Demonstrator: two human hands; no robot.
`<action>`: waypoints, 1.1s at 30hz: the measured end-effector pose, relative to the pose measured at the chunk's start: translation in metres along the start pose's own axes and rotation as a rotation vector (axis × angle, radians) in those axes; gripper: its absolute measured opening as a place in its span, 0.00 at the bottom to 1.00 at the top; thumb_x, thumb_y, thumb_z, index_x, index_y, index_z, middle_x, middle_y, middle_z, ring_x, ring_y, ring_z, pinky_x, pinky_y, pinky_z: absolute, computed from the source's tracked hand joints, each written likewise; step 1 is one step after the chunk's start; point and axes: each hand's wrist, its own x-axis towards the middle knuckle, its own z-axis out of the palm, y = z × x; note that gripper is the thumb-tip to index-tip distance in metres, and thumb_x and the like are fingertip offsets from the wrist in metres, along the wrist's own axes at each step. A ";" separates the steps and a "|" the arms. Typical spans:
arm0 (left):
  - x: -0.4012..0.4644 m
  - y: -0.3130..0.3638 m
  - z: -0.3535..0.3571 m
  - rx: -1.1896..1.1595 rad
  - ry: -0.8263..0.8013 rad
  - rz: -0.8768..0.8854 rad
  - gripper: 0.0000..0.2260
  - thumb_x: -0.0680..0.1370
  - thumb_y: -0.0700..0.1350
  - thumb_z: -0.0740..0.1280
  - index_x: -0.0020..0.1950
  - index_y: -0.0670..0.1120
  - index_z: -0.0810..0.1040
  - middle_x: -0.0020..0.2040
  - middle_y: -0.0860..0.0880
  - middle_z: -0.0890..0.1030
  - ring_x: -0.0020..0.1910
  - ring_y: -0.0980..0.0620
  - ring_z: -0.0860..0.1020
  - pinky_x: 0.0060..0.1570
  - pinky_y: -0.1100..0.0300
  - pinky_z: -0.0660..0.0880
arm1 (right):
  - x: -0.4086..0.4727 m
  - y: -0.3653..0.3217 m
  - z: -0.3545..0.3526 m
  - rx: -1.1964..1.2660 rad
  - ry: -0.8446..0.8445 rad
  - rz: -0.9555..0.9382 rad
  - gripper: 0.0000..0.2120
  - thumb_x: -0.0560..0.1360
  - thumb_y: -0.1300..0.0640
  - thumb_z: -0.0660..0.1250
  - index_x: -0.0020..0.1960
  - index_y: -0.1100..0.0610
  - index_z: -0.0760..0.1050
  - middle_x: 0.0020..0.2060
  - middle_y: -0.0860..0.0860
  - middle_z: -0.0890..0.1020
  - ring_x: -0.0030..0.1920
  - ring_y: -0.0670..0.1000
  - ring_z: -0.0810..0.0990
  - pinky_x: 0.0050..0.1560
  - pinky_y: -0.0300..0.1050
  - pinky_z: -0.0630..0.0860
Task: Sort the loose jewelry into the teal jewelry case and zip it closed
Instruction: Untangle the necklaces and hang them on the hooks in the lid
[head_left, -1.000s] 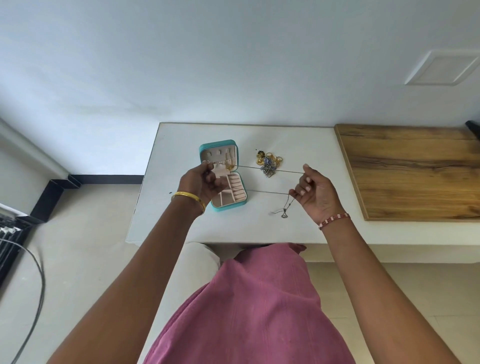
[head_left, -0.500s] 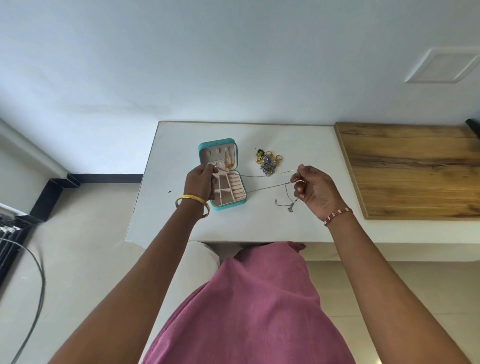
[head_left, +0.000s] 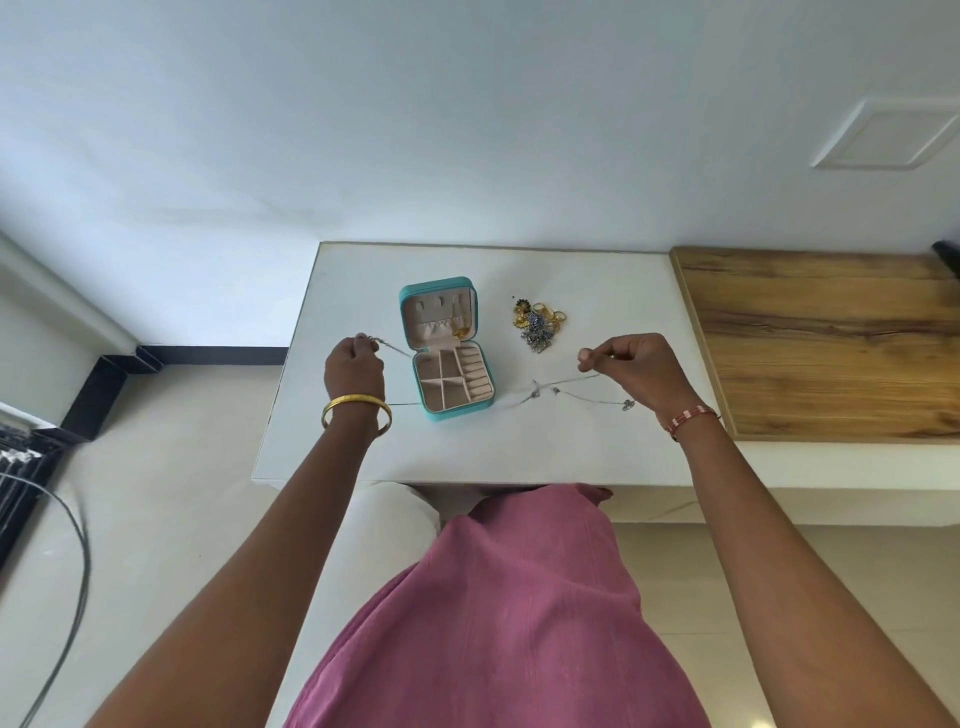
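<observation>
The teal jewelry case (head_left: 457, 412) lies open on the white table (head_left: 519, 447), showing its pink lid and divided compartments. A thin silver chain necklace (head_left: 569, 385) stretches between my two hands, passing in front of the case, with a small pendant (head_left: 628, 404) hanging near my right wrist. My left hand (head_left: 353, 369), left of the case, pinches one end of the chain. My right hand (head_left: 636, 369), right of the case, pinches the other end. A heap of loose gold and silver jewelry (head_left: 539, 325) lies right of the lid.
A wooden board (head_left: 831, 343) covers the surface to the right of the white table. The wall runs just behind the table. Black furniture and a grey cable (head_left: 78, 587) are on the floor at the left. My pink garment fills the lower middle.
My left hand has moved off the case to its left and my right hand further right, so the chain is drawn out wider between them.
</observation>
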 end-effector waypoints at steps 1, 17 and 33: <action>0.002 -0.002 -0.002 0.002 0.027 -0.006 0.15 0.80 0.45 0.55 0.49 0.37 0.76 0.36 0.41 0.77 0.36 0.42 0.71 0.42 0.50 0.72 | 0.001 0.003 -0.004 -0.028 -0.010 0.005 0.09 0.70 0.54 0.73 0.37 0.60 0.82 0.29 0.68 0.76 0.23 0.55 0.66 0.33 0.36 0.64; -0.012 -0.008 0.004 -0.024 -0.052 -0.068 0.12 0.80 0.45 0.55 0.49 0.42 0.76 0.31 0.48 0.72 0.28 0.51 0.68 0.27 0.62 0.65 | 0.005 0.012 -0.004 0.052 0.030 0.056 0.07 0.75 0.64 0.65 0.48 0.64 0.81 0.32 0.53 0.77 0.24 0.40 0.67 0.25 0.31 0.63; -0.052 0.023 0.036 -0.139 -0.442 -0.077 0.13 0.80 0.44 0.59 0.37 0.47 0.77 0.29 0.49 0.73 0.17 0.60 0.67 0.22 0.69 0.67 | 0.022 0.011 0.031 0.062 0.053 0.105 0.11 0.74 0.71 0.58 0.46 0.64 0.79 0.31 0.52 0.79 0.28 0.48 0.74 0.30 0.32 0.73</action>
